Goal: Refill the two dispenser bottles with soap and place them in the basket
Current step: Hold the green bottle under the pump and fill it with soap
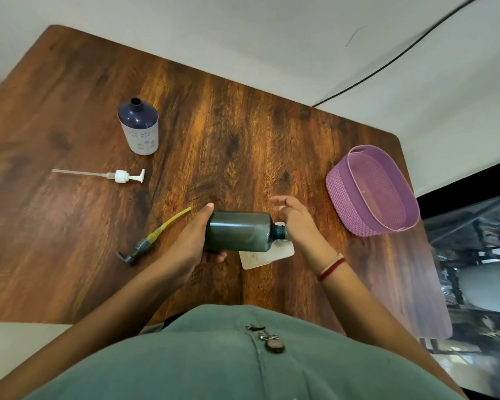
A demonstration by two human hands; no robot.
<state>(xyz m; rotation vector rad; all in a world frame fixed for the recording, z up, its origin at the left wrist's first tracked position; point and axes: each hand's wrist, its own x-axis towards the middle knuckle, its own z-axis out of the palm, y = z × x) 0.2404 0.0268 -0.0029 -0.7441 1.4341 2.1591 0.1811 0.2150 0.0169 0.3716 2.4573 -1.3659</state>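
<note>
Green bottle, head view: held level above the worktop, its base wrapped by the left grip; right grip, fingers spread, at its neck. Second bottle stands uncapped far left, white pump and grey pump lying loose; basket at right.

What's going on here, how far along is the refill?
A person's left hand grips the dark green bottle, held on its side above the table, open neck at the right hand, whose fingers are loose. The blue-and-white bottle stands uncapped; the white pump and the grey pump lie on the table. The purple basket holds no bottle yet.
</note>
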